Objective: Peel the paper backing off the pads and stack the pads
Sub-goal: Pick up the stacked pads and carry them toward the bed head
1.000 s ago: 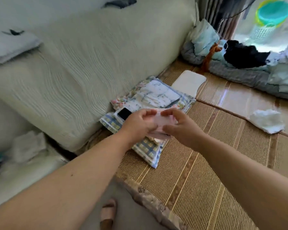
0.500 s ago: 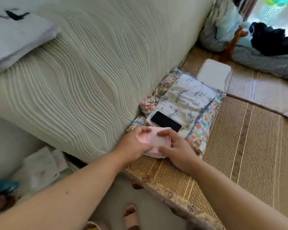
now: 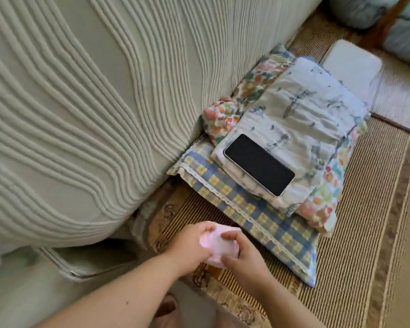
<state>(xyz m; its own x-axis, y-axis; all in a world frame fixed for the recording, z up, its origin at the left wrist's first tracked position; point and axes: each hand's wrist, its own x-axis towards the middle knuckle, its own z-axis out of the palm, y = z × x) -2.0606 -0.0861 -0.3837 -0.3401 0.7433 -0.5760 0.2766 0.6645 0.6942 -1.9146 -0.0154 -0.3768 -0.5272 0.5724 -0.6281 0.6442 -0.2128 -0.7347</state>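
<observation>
A small pink wrapped pad (image 3: 219, 245) is held between both hands, low in the head view, just above the woven mat's near edge. My left hand (image 3: 192, 247) grips its left side with the thumb over the top edge. My right hand (image 3: 240, 253) pinches its right side, thumb and fingers closed on the wrapper. Most of the pad's underside is hidden by the fingers. At the far right a white pad (image 3: 352, 65) lies flat on the mat.
A stack of folded cloths (image 3: 301, 129) with a black phone (image 3: 258, 164) on top rests on a checked cushion (image 3: 265, 226), against a ribbed pale-green bedspread (image 3: 92, 102). The woven mat (image 3: 365, 245) extends right. A sandalled foot (image 3: 167, 306) shows below the mat's edge.
Both hands with the pink pad have drawn back toward me and down, off the cloth stack to the mat's near edge. The view has swung lower and closer.
</observation>
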